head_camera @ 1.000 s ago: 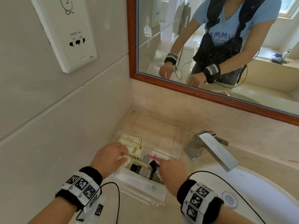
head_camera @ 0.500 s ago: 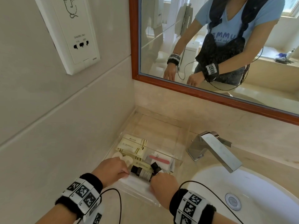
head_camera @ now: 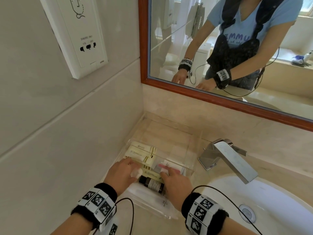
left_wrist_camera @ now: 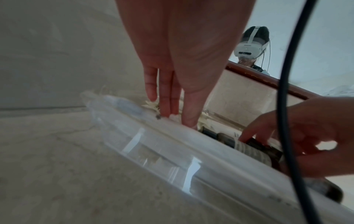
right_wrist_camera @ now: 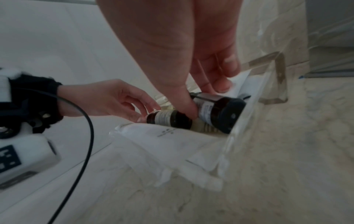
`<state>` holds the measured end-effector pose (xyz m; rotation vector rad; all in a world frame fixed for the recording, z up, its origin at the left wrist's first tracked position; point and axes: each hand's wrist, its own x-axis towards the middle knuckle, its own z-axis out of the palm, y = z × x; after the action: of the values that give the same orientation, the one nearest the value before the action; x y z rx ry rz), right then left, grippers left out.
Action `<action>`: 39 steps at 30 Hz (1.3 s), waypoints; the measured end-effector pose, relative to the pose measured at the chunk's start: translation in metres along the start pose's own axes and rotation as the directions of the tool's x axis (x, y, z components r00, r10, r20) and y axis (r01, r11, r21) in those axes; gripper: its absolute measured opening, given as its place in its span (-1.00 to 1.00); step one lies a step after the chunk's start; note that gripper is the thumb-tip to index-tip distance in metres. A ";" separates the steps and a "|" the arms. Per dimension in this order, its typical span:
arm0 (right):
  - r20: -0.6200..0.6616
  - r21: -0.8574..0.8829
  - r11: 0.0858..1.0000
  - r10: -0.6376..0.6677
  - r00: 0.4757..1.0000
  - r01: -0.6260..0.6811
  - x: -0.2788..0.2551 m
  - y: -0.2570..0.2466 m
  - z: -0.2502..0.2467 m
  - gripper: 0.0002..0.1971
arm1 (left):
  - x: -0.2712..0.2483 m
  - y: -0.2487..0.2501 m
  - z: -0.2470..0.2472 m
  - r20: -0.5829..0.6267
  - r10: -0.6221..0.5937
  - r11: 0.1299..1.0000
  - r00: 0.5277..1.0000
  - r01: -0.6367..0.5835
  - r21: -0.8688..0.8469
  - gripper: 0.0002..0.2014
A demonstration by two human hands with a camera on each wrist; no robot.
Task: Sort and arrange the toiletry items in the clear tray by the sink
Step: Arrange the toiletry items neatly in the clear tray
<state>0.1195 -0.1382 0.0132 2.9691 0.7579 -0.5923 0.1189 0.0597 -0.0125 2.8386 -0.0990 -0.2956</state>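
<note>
The clear tray (head_camera: pixel 189 155) stands in the counter corner left of the sink. It holds cream packets (head_camera: pixel 142 150), a packet with a pink item (head_camera: pixel 160 166), a flat white packet (head_camera: pixel 152 199) and two dark bottles. My right hand (right_wrist_camera: pixel 201 100) grips the larger dark bottle (right_wrist_camera: pixel 220 112) between thumb and fingers, low at the tray's right wall (right_wrist_camera: pixel 249 121). The smaller bottle (head_camera: pixel 152 184) lies beside it. My left hand (head_camera: pixel 133 168) reaches into the tray next to that bottle's cap and pinches a small white pad (head_camera: pixel 136 173).
A chrome faucet (head_camera: pixel 227 158) and the white basin (head_camera: pixel 254 200) lie right of the tray. The tiled wall with a shaver socket (head_camera: pixel 81 39) closes the left side. A wood-framed mirror (head_camera: pixel 220 100) hangs behind. Wrist cables trail over the counter.
My right hand left the pink-item packet, came down onto the bottles and now grips the larger one. My left hand moved a little deeper into the tray, still with the white pad.
</note>
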 end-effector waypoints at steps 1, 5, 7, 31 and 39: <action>-0.006 -0.018 1.000 -0.014 1.000 0.014 -0.001 0.000 0.000 -0.51 | 0.000 0.000 0.001 0.002 0.004 1.000 1.000 -0.004 0.004 -0.59; -0.042 -0.069 0.996 -0.066 0.997 0.063 0.000 0.001 0.009 -0.54 | 0.001 -0.001 0.001 -0.037 -0.003 0.999 0.999 0.004 0.032 -0.58; -0.058 -0.075 0.996 -0.055 0.997 0.051 0.000 0.002 0.012 -0.50 | -0.001 -0.003 -0.002 -0.094 -0.036 0.999 0.995 0.039 0.032 -0.60; -0.360 -0.229 0.943 -0.312 0.879 0.241 0.005 -0.046 0.062 -0.71 | 0.011 -0.011 -0.011 -0.007 -0.394 0.897 0.919 0.386 0.215 -0.63; -0.547 -0.237 0.945 -0.322 0.772 0.227 0.016 -0.047 0.067 -0.91 | 0.018 -0.016 -0.014 -0.014 -0.368 0.901 0.930 0.360 0.242 -0.68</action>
<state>0.0870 -0.0972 -0.0511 2.9022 1.2230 0.4091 0.1405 0.0770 -0.0070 3.0818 0.4261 -0.4331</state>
